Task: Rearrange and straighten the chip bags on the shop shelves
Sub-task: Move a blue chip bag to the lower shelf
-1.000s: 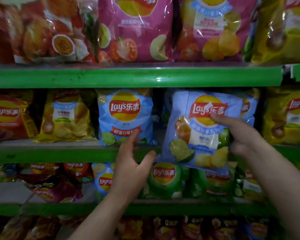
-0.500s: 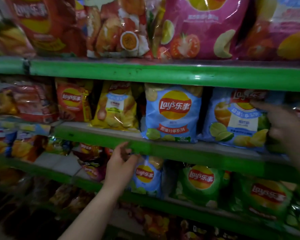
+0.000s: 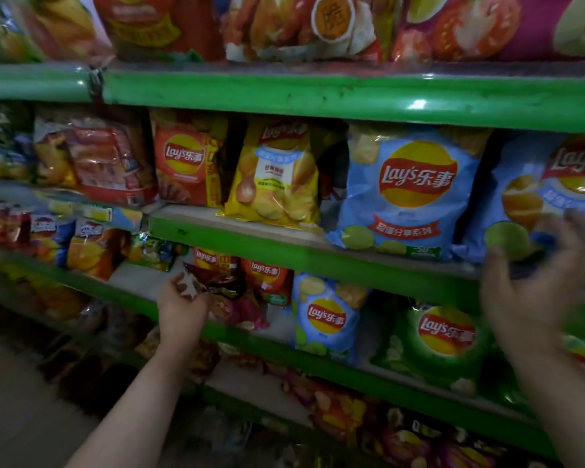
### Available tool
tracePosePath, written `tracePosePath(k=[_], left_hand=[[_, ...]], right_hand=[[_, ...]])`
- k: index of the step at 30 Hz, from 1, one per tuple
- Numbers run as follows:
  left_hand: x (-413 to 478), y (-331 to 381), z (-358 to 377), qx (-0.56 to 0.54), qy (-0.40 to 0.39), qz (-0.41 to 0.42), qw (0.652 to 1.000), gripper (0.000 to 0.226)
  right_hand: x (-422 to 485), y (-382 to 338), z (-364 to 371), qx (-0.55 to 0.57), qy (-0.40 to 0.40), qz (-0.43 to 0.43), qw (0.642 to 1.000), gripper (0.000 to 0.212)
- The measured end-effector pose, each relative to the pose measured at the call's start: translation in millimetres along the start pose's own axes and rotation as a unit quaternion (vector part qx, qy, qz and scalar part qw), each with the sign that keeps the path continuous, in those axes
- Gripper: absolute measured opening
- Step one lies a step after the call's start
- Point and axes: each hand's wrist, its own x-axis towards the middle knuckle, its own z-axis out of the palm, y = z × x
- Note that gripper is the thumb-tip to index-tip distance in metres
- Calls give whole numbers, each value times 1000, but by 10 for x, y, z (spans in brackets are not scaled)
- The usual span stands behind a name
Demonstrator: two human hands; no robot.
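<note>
my left hand (image 3: pixel 181 307) pinches the top corner of the slumped dark bag (image 3: pixel 230 298), whose length runs down and rightward from that grip. my right hand (image 3: pixel 534 292), spread and holding nothing, hovers far right, before the blue bag (image 3: pixel 520 197).

You face tiered green shelves (image 3: pixel 318 96) in dim light; bare greyish floor (image 3: pixel 11 407) shows near left.

Dark red bag (image 3: pixel 227 292): crumpled and slumped, its top corner pinched in the left grip (image 3: pixel 183 307).
Small blue bag (image 3: pixel 325 319): upright, right of the left grip, level with it.
Large blue bag (image 3: pixel 406 194): upright, higher up, between both grips.
Blue lime bag (image 3: pixel 527 194): upright, just behind the right grip (image 3: pixel 534 292).
</note>
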Motion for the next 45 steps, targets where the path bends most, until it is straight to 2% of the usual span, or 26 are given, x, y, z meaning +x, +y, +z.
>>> tracePosePath(k=[1,4,6,8,11,15,18,21,25,27,29,33,34,35,36,39,45], left_hand=[[125,-30,-25,11,-12,-16,1000,74],[460,-122,-72,71,-65,-21,995,102],[586,-160,-93,91,-112,8,990,112],[658,-175,-100,76,-153,47,984,113],[764,-208,-66,85,-216,152,961,107],[829,-216,-23,132,-243,145,950,91],[773,-284,11,230,-241,195,923,59],[646,-225,7,247,-225,232,913,31],[487,-106,-88,228,-208,247,919,24],[390,-108,-189,197,-214,234,928,18],[282,-177,-295,188,-227,232,927,13],[30,-443,-408,217,-272,216,912,14],[-30,-528,-404,223,-285,211,908,14],[-84,-621,-386,230,-298,200,904,16],[-130,-716,-357,242,-310,192,899,17],[-205,-1027,-208,298,-331,199,873,18],[-210,-1574,156,351,-385,178,835,11]], right_hand=[[-102,-94,113,-10,-26,-54,998,47],[-382,-408,407,17,-88,-85,992,46],[-595,-594,574,10,-121,-118,986,43],[-804,-725,733,22,-174,-155,972,38],[-1134,-849,942,32,-278,-155,948,31],[-1435,-858,1131,9,-412,-154,898,25],[-1579,-721,1168,-13,-515,-95,852,31],[-1707,-561,1125,-38,-563,-25,825,41],[-1828,-395,1003,-41,-593,0,804,36],[-1917,-316,942,-53,-654,6,755,30],[-2092,-217,887,-61,-729,22,681,27],[-2553,58,753,-90,-847,24,524,47],[-2648,121,730,-97,-859,29,503,49],[-2723,183,722,-107,-860,34,497,52],[-2778,245,736,-124,-851,28,509,58],[-2897,380,825,-199,-794,-13,575,76],[-3275,647,1096,-305,-761,29,572,90]])
